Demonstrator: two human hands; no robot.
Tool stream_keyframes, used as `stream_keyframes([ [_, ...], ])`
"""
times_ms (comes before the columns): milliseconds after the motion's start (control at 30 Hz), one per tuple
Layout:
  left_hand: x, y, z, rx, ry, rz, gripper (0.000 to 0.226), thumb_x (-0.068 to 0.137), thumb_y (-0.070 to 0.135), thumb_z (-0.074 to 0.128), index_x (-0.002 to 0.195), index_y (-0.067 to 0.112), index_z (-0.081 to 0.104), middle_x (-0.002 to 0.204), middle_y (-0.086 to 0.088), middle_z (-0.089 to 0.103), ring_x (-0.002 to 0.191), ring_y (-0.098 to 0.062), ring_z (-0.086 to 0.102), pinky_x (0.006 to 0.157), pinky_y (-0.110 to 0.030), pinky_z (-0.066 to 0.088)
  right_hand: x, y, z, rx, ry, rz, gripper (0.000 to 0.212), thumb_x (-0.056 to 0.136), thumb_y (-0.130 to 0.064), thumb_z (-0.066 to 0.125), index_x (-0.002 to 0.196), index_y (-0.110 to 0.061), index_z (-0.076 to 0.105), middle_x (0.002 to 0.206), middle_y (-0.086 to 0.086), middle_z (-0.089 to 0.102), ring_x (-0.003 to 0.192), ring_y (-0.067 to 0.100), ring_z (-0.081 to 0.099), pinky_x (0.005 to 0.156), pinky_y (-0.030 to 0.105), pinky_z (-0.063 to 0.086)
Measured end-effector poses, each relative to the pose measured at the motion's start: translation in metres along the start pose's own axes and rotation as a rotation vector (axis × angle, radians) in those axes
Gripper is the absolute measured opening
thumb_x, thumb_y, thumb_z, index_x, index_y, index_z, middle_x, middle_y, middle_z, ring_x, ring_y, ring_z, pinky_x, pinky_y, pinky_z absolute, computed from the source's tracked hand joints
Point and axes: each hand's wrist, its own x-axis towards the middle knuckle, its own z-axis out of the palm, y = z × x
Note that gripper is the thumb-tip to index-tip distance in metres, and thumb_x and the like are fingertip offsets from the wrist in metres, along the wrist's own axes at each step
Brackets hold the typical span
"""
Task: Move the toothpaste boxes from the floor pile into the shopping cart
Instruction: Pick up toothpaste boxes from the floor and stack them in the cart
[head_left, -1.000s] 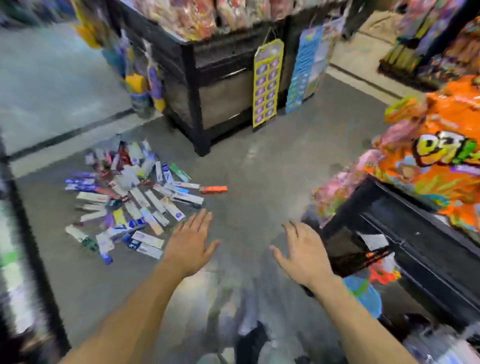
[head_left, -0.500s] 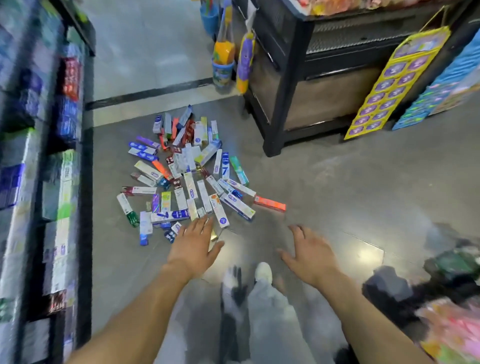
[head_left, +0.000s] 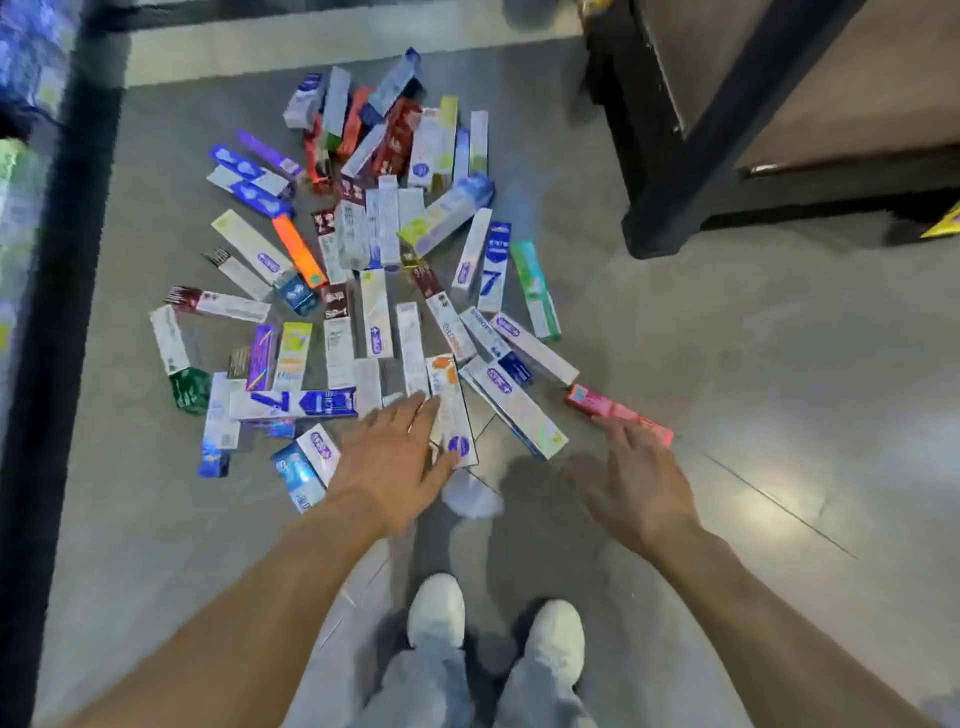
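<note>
Grey tiled floor (head_left: 753, 364) carries the box pile (head_left: 374, 249), a loose fan of toothpaste boxes lying flat and spread ahead of both your hands, most of it beyond and to the left of your left hand (head_left: 392, 462). That hand is flat, fingers straight and together, holding nothing; its fingertips reach the pile's near edge at a white box with an orange top (head_left: 451, 410), which lies just right of the fingers and partly under the thumb side. You can't tell if the fingers actually touch it, blur. A blue-and-white box (head_left: 293, 404) lies crosswise just left of the fingertips, and a teal box (head_left: 300, 475) sits right beside the back of the hand on its left.

Your right hand (head_left: 636, 480) is spread, fingers relaxed, gripping nothing. Its fingertips are at the near end of a pink box (head_left: 618, 413), which lies apart from the pile, off to its right. Contact unclear. A long white box (head_left: 511, 408) lies angled between your two hands, just beyond them.

Below the hands, your two white shoes (head_left: 436, 608) and pale trouser legs stand on the floor. Far right of your right hand, a black stand leg (head_left: 691, 156). Far left of your left hand, a dark shelf edge (head_left: 47, 312) with blurred goods.
</note>
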Motion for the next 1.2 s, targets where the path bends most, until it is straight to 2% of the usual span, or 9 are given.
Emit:
stream_keyframes([
  [233,0.134,-0.035,0.182,-0.040,0.095,0.046,0.077,0.100,0.062,0.021,0.160,0.015,0.011,0.168,-0.007,0.012,0.154,-0.025,0.012,0.126,-0.041,0.008,0.156,0.027,0.163,0.002,0.117,-0.094,0.073,0.086,-0.063,0.061,0.140,-0.015,0.047,0.135,0.008,0.052,0.123,0.032,0.050,0.100,0.040,0.041],
  [333,0.173,-0.042,0.232,-0.054,0.180,0.105,0.079,0.099,0.062,0.021,0.158,0.010,0.022,0.164,-0.014,0.022,0.151,-0.032,0.023,0.124,-0.048,0.016,0.197,0.036,0.204,-0.061,0.161,-0.134,0.081,0.082,-0.071,0.057,0.140,-0.015,0.043,0.129,0.010,0.052,0.118,0.034,0.051,0.095,0.043,0.044],
  [433,0.198,-0.045,0.259,-0.074,0.308,0.177,0.075,0.098,0.058,0.031,0.152,0.006,0.037,0.156,-0.019,0.039,0.144,-0.036,0.037,0.117,-0.053,0.030,0.220,0.041,0.222,-0.087,0.187,-0.121,0.085,0.080,-0.073,0.058,0.142,-0.018,0.037,0.132,0.007,0.050,0.120,0.033,0.052,0.090,0.042,0.045],
  [567,0.211,-0.046,0.265,-0.076,0.435,0.219,0.070,0.099,0.055,0.039,0.148,0.004,0.044,0.150,-0.016,0.047,0.141,-0.034,0.041,0.115,-0.053,0.034,0.230,0.043,0.225,-0.079,0.208,-0.092,0.067,0.081,-0.064,0.065,0.129,-0.021,0.047,0.124,0.005,0.059,0.112,0.031,0.057,0.076,0.037,0.042],
  [767,0.207,-0.021,0.258,-0.208,0.444,0.197,0.063,0.100,0.052,0.042,0.147,0.011,0.045,0.149,-0.008,0.048,0.138,-0.025,0.041,0.117,-0.035,0.026,0.219,0.045,0.209,0.328,0.320,-0.088,0.054,0.080,-0.048,0.074,0.124,-0.024,0.052,0.111,-0.005,0.061,0.096,0.021,0.058,0.073,0.032,0.040],
  [933,0.200,0.037,0.255,-0.776,0.453,-0.101,0.046,0.098,0.043,0.055,0.136,0.019,0.049,0.129,0.004,0.053,0.123,-0.011,0.047,0.100,-0.024,0.038,0.202,0.061,0.189,0.660,0.339,-0.036,0.057,0.076,-0.052,0.080,0.117,-0.028,0.050,0.109,-0.013,0.064,0.094,0.013,0.065,0.076,0.039,0.054],
  [1067,0.219,0.078,0.243,-1.194,0.378,-0.514,0.062,0.091,0.043,0.069,0.137,0.009,0.045,0.134,-0.009,0.053,0.124,-0.025,0.053,0.087,-0.025,0.042,0.194,0.082,0.186,0.808,0.324,0.009,0.060,0.068,-0.064,0.072,0.115,-0.030,0.058,0.108,-0.010,0.070,0.090,0.013,0.069,0.077,0.041,0.057],
  [1133,0.230,0.090,0.240,-1.269,0.329,-0.596,0.073,0.089,0.046,0.071,0.141,0.006,0.039,0.136,-0.012,0.048,0.123,-0.026,0.053,0.078,-0.019,0.041,0.190,0.092,0.187,0.878,0.307,0.031,0.047,0.071,-0.059,0.071,0.107,-0.032,0.060,0.104,-0.008,0.072,0.087,0.015,0.071,0.077,0.042,0.057],
  [1200,0.241,0.095,0.241,-1.245,0.305,-0.647,0.083,0.085,0.052,0.073,0.142,0.005,0.035,0.138,-0.014,0.042,0.124,-0.030,0.050,0.091,-0.026,0.043,0.185,0.101,0.191,0.923,0.305,0.039,0.026,0.082,-0.046,0.075,0.099,-0.032,0.063,0.096,-0.009,0.074,0.083,0.016,0.072,0.074,0.040,0.056],
])
